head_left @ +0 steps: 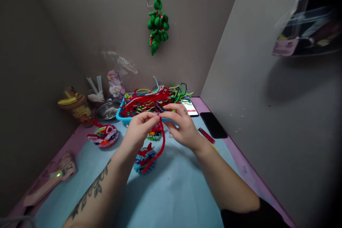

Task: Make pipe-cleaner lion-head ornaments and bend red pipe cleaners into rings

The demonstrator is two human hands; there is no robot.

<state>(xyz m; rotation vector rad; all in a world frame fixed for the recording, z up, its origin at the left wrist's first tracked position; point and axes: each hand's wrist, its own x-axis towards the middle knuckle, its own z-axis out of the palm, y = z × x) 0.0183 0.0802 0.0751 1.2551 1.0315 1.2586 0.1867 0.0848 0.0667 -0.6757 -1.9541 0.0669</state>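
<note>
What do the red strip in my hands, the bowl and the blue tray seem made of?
Red strip: probably chenille, given its fuzzy surface. Bowl: likely metal, smooth, with a grey shine. Blue tray: apparently plastic, evenly coloured with smooth rim.

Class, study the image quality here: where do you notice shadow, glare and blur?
Head view: dim light overall, darkest at the far left and right edges; the lit white phone screen glares; the dark hanging packet with a pink label is blurred, a broad shadow below it on the grey wall; the fuzzy red stem is easier to make out.
</note>
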